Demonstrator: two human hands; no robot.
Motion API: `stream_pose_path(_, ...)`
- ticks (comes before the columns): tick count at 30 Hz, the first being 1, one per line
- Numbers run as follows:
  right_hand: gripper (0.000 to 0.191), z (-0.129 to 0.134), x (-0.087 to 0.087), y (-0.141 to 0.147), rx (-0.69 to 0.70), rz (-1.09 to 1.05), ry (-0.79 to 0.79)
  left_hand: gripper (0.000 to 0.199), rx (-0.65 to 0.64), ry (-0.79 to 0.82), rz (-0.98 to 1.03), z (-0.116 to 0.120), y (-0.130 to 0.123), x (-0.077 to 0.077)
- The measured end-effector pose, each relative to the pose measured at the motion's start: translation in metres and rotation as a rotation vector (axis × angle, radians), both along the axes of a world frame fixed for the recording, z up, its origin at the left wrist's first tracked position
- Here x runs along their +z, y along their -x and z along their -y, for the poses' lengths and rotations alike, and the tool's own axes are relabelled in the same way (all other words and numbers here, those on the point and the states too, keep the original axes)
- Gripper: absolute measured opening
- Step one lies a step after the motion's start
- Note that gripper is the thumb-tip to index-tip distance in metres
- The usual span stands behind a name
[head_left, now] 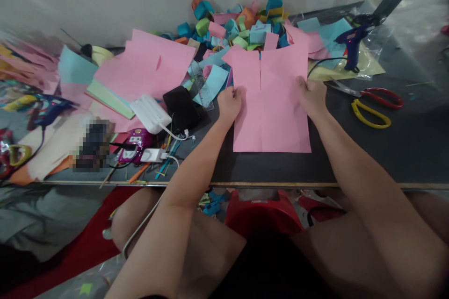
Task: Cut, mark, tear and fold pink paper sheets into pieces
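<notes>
Two bare hands hold one pink sheet between them, above the dark table, in front of the person. The left hand has its fingers curled inward, closed upon the left edge of the sheet; the right hand pinches the right edge, with its thumb on the front side, while some fingertips are hidden, so I cannot tell exactly how they are placed. From the top edge of the sheet a narrow slit goes down, and below it a faint crease follows the same line. Behind the sheet is a heap of folded paper pieces in many colours; among them, one light-blue box bears purple marks, too small for reading. To the right of the right hand lie scissors with one red and one yellow handle, and farther back a blue glue gun with a small red light. Near the left hand is a clear ruler, whose fine markings I cannot read; beside it are a black device and a white power bank. Below the table, a red stool carries a small pale label, equally unreadable.
</notes>
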State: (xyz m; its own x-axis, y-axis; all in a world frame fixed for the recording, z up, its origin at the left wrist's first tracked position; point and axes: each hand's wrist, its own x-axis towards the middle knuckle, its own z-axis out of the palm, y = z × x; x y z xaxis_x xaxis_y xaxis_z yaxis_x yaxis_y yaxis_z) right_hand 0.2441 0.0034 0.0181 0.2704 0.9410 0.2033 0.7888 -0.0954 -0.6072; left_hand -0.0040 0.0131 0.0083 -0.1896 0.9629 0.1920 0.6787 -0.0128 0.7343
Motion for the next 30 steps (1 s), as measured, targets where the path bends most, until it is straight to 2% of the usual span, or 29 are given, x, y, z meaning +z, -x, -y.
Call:
stream_pose_path(4,0.061,0.000,0.000,0.000,-0.005,0.003,-0.002,0.056,-0.006,0.007,0.006,-0.002,0.003,-0.003)
stream_pose_path(10,0.057,-0.007,-0.012,-0.010,-0.005,-0.021,-0.056,0.053,-0.017,-0.017,0.087,-0.010,0.008,-0.017)
stream_pose_path(13,0.058,-0.009,-0.015,-0.011,-0.001,-0.023,-0.048,0.048,-0.030,-0.037,0.129,-0.007,0.005,-0.013)
stream_pose_path(15,0.058,-0.010,-0.015,-0.013,0.002,-0.027,-0.056,0.045,-0.031,0.009,0.184,-0.004,0.004,-0.007)
stream_pose_path(19,0.059,-0.011,-0.012,-0.017,-0.013,-0.080,-0.141,0.044,-0.144,0.121,0.175,-0.001,0.004,0.001)
stream_pose_path(21,0.060,-0.010,-0.009,-0.018,-0.007,-0.177,-0.158,0.044,-0.168,0.082,0.109,-0.001,0.003,0.000)
stream_pose_path(23,0.062,-0.007,-0.006,-0.019,0.014,-0.264,-0.081,0.044,-0.132,0.005,0.058,-0.001,0.003,-0.003)
stream_pose_path(26,0.063,-0.001,-0.003,-0.017,0.054,-0.165,0.068,0.044,-0.078,-0.063,0.023,-0.003,0.004,-0.009)
stream_pose_path(30,0.061,0.005,0.003,-0.010,0.085,0.008,0.041,0.047,-0.024,-0.029,-0.030,-0.003,0.008,-0.012)
